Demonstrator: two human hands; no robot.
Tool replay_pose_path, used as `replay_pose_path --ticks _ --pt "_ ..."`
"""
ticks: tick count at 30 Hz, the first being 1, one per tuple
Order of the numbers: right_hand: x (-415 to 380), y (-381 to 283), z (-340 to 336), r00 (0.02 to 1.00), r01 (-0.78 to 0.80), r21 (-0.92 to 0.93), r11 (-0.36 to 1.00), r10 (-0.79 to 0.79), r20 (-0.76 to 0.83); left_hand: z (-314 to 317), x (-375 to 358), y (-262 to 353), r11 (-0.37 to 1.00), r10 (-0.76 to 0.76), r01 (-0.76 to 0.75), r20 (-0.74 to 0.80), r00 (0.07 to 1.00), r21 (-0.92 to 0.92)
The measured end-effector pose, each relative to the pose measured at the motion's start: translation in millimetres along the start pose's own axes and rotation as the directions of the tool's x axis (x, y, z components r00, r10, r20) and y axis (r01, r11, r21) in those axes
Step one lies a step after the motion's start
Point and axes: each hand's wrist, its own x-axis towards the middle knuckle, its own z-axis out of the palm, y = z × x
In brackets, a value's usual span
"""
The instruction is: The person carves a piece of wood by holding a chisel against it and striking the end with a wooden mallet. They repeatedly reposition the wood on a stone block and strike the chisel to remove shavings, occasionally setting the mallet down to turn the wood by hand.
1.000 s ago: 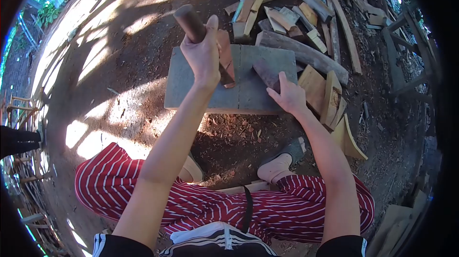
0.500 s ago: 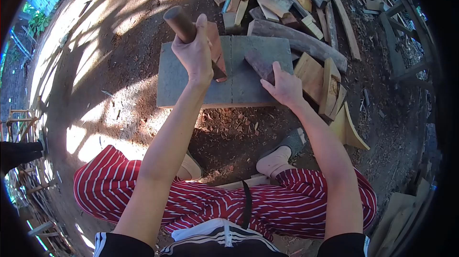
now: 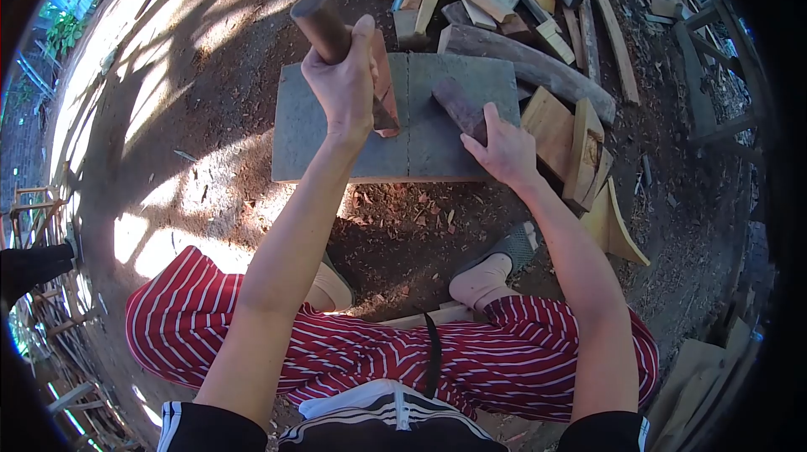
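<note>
My left hand [image 3: 340,86] is closed around a chisel [image 3: 321,27], its thick brown wooden handle sticking up past my thumb. Below the fist the chisel's blade meets a reddish wood block [image 3: 384,74] that lies on a grey slab-topped wooden block [image 3: 336,153]; my hand partly hides the contact. On the right, my right hand [image 3: 506,148] grips a dark wooden mallet [image 3: 458,107], shaped like a short club. Its head points up and left, over the right half of the grey top, apart from the chisel.
Cut wood pieces [image 3: 551,137] lie close to the right of the block, with a curved log [image 3: 538,69] behind it. Several offcuts [image 3: 496,2] are heaped farther back. Wood chips [image 3: 403,212] litter the dirt between my feet. A person's dark-clothed leg [image 3: 34,267] shows at far left.
The view has shifted slightly, so the block appears a little higher. Both hands keep their grips on chisel and mallet, with hardly any movement over the block.
</note>
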Motion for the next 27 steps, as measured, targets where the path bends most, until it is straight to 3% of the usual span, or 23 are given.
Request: replay_pose_path --ticks 9,13,15,16,18,20,21,22,23,24,25,26,27 --pt "-0.4 1.5 4.7 0.999 0.015 0.009 1.0 -0.015 -0.031 -3.5 -4.0 -0.2 1.0 -0.007 0.007 0.018 1.0 0.019" --pt "-1.2 1.3 2.1 0.997 0.034 0.023 0.999 -0.032 -0.076 -5.2 -18.1 -0.1 0.999 -0.001 -0.004 0.101 0.995 0.053" --pt "3.1 -1.4 -6.0 0.993 -0.072 0.018 0.997 0.07 0.096 -5.1 -22.0 -4.9 0.997 0.018 -0.026 0.119 0.993 0.068" --pt "7.5 -3.1 -10.8 0.993 -0.077 0.014 0.997 0.076 0.093 -6.5 -23.1 -7.7 0.994 0.053 -0.064 0.122 0.991 0.094" --pt "24.5 -6.4 -24.6 0.956 -0.215 0.233 0.948 0.155 0.25 -6.8 -22.2 -10.1 0.988 0.09 -0.104 0.126 0.988 0.116" --pt "35.9 -40.4 -71.3 0.986 -0.138 0.561 0.816 0.06 0.156 -6.2 -25.5 -8.1 0.988 0.081 -0.094 0.104 0.991 0.124" --pt "42.8 -58.6 -94.8 0.999 0.047 0.627 0.777 -0.019 -0.05 -7.7 -26.3 -8.6 0.988 0.074 -0.087 0.106 0.992 0.125" --pt "44.0 -80.4 -131.1 0.988 0.15 0.665 0.732 -0.095 -0.119 -8.7 -25.4 -8.3 0.986 0.066 -0.084 0.12 0.991 0.146" --pt "47.3 -100.9 -155.0 0.933 0.348 0.666 0.66 -0.175 -0.314 -8.7 -24.8 -7.3 0.983 0.062 -0.084 0.132 0.989 0.164" --pt "49.2 -117.1 -173.3 0.834 0.534 0.623 0.572 -0.237 -0.498 -8.4 -26.0 -7.4 0.984 0.062 -0.083 0.132 0.989 0.16" --pt "47.0 -126.8 -190.7 0.832 0.537 0.617 0.576 -0.239 -0.501 -7.4 -26.8 -8.4 0.98 0.1 -0.123 0.143 0.985 0.159" --pt "41.6 -135.1 -205.7 0.797 0.567 0.416 0.711 -0.345 -0.496 -5.5 -27.5 -8.1 0.974 0.139 -0.163 0.153 0.978 0.158" --pt "34.3 -142.5 -213.5 0.766 0.577 0.186 0.796 -0.447 -0.463 -1.3 -31.5 -5.1 0.995 0.094 -0.092 0.103 0.99 -0.024"
